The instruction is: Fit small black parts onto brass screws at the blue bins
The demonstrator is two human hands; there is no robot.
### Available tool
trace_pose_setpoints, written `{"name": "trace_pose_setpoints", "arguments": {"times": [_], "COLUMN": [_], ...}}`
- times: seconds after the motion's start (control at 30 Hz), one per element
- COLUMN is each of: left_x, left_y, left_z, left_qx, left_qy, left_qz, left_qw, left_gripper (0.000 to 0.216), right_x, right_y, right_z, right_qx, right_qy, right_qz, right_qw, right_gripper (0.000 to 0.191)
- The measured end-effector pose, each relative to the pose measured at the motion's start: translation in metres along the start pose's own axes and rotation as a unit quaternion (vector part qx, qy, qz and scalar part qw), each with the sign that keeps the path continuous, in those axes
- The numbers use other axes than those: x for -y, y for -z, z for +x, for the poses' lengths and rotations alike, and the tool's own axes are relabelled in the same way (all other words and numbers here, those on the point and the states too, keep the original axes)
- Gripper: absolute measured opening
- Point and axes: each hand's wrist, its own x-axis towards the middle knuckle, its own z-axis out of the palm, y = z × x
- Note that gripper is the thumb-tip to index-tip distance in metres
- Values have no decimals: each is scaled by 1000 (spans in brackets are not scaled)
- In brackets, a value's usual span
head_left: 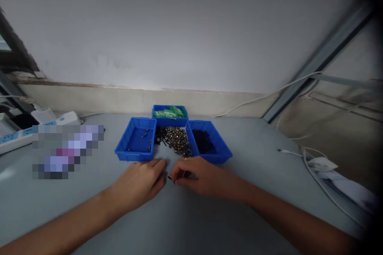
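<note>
My right hand [199,175] pinches a small, thin black piece [171,179] between thumb and fingers, just above the table. Close by on the left, my left hand [142,179] is closed, its fingertips curled toward that piece; whatever they hold is hidden. Beyond both hands lies a heap of small brass-coloured metal parts [178,139], with slim black pieces [161,133] at its left side. A blue bin [131,157] on the left contains several small metal screw-like parts [145,134]. Small black pieces [203,141] fill part of the right blue bin [217,158].
Behind the heap, a third blue bin [170,121] holds green plastic packets [172,112]. White power strips [44,126] and a pixelated object [67,151] are at the left. White cables [308,159] lie on the right, near a metal frame post [295,83].
</note>
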Motion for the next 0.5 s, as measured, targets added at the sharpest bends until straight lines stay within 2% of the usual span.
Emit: {"name": "trace_pose_setpoints", "arguments": {"times": [0.23, 0.37, 0.5], "left_x": [3, 5, 6], "left_y": [-1, -2, -1], "left_z": [1, 1, 2], "left_qx": [25, 31, 21], "left_qy": [-82, -89, -89], "left_qz": [-14, -17, -6], "left_qw": [996, 995, 996], "left_gripper": [25, 27, 27], "right_x": [-12, -11, -10], "right_y": [-4, -7, -8], "right_z": [-4, -9, -9], "right_qx": [-19, -19, -14], "right_qy": [-21, 5, -19], "right_qz": [63, 32, 34], "right_qw": [998, 999, 999], "right_gripper": [10, 11, 12]}}
